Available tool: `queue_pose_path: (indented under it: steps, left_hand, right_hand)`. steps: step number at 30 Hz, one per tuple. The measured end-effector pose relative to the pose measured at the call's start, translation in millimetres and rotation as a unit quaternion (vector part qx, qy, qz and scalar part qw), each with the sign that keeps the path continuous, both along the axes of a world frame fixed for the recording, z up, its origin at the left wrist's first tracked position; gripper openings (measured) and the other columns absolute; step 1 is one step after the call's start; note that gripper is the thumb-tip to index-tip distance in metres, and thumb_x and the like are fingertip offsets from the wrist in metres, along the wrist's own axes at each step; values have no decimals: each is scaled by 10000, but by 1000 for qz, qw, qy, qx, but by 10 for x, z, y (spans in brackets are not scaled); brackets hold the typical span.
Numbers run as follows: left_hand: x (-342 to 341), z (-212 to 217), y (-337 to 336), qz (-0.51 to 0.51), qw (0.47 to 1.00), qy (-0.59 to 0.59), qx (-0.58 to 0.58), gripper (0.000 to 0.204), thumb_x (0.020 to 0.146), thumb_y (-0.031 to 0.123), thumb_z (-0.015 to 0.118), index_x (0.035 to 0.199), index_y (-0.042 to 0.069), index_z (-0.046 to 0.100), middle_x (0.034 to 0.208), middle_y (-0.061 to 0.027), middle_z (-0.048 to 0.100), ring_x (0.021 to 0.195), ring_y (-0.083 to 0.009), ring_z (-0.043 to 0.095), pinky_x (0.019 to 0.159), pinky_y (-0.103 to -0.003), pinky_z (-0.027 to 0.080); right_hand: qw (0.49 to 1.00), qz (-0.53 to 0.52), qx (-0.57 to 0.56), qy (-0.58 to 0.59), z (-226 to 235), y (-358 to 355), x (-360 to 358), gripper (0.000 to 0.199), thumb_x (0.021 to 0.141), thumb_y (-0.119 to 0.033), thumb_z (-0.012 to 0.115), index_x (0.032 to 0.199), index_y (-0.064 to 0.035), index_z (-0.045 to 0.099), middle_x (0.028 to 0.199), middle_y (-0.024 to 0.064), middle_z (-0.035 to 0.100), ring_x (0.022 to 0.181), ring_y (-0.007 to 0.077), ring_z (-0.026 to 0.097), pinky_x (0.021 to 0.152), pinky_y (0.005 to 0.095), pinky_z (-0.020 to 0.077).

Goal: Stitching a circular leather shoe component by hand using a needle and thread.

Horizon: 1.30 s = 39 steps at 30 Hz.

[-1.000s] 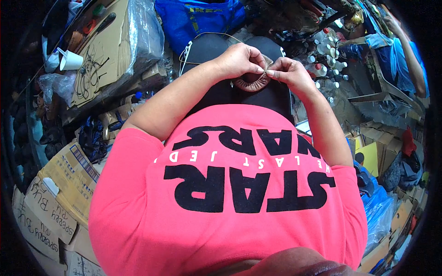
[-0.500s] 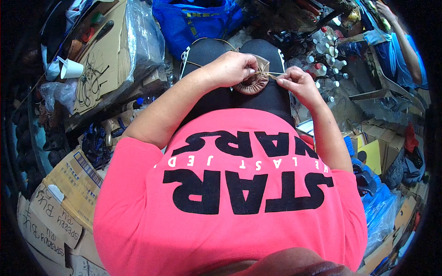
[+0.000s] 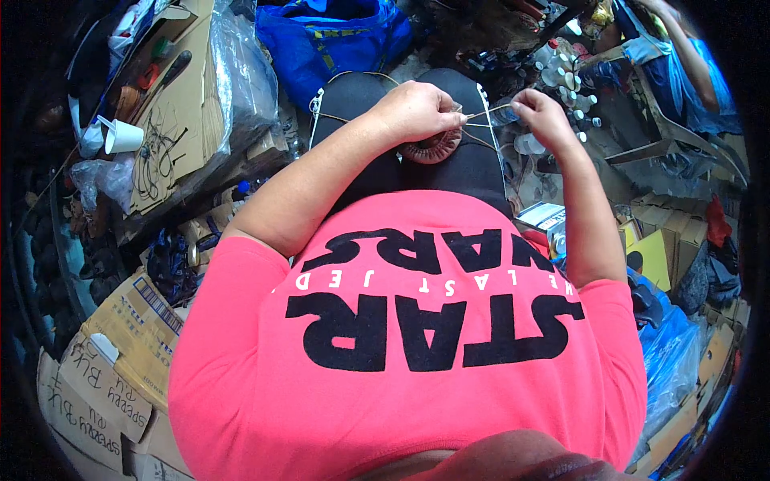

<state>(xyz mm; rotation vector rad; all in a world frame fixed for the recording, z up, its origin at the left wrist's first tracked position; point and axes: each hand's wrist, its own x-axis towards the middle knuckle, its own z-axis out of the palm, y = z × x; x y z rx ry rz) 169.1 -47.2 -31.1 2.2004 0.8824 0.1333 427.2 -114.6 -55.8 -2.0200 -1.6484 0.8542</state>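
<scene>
A small brown leather piece with a puckered, gathered edge (image 3: 434, 150) lies over my dark-clad thighs, partly hidden by my left hand (image 3: 419, 111). That hand is closed around its upper part, with thumb and fingers pinched at the edge. Off to the right, my right hand (image 3: 543, 118) pinches a thin tan cord (image 3: 491, 111), which runs taut back to the leather by my left fingertips. More of the cord loops across both thighs.
Ahead stands a blue bag (image 3: 333, 40). Stacked cardboard (image 3: 188, 96) with a white cup (image 3: 123, 137) is at left; plastic bottles (image 3: 561, 76) are at far right. Cardboard boxes (image 3: 132, 337) sit near left. Another person's arm (image 3: 694, 64) shows at upper right.
My right hand has moved right and slightly up, away from the leather, drawing the cord out longer. My left hand stays on the leather piece. The view has shifted slightly.
</scene>
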Motion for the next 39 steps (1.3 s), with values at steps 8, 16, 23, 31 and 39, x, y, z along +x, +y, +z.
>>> queue_pose_path:
  steps: [8, 16, 23, 31, 39]
  left_hand:
    - [-304, -35, 126, -50, 998, -2, -24, 238, 889, 246, 531, 991, 49, 619, 865, -166, 652, 808, -277, 641, 708, -354, 482]
    - [-580, -132, 123, -137, 968, -73, 196, 41, 829, 135, 537, 837, 103, 563, 719, -122, 569, 755, -315, 582, 677, -430, 443]
    - [-1709, 100, 235, 195, 959, -171, -111, 155, 866, 174, 608, 894, 23, 631, 828, -4, 597, 802, -86, 536, 765, -254, 434]
    - [-571, 665, -189, -62, 702, -565, -430, 285, 943, 288, 488, 875, 16, 542, 930, -155, 600, 853, -263, 618, 760, -333, 500]
    - [-1819, 255, -44, 74, 972, -17, 220, 114, 800, 124, 646, 837, 17, 643, 794, -85, 621, 752, -218, 602, 673, -310, 469]
  right_hand:
    - [940, 281, 108, -162, 617, 7, -829, 136, 825, -180, 561, 879, -67, 614, 819, 103, 630, 828, 294, 608, 748, 412, 437]
    - [902, 357, 89, -226, 464, 101, -782, 94, 803, -97, 515, 873, -117, 574, 757, 109, 623, 817, 297, 600, 760, 407, 396]
    - [972, -27, -27, 230, 179, -219, 97, 159, 833, -227, 641, 798, -73, 663, 721, -4, 609, 676, 135, 566, 648, 241, 400]
    - [664, 24, 7, 747, 712, 247, -1104, 274, 968, -315, 424, 864, -79, 515, 810, 71, 580, 749, 184, 557, 723, 321, 458]
    - [986, 163, -36, -27, 442, -243, -171, 226, 844, -192, 631, 1026, -61, 663, 886, 109, 667, 804, 173, 619, 747, 285, 465]
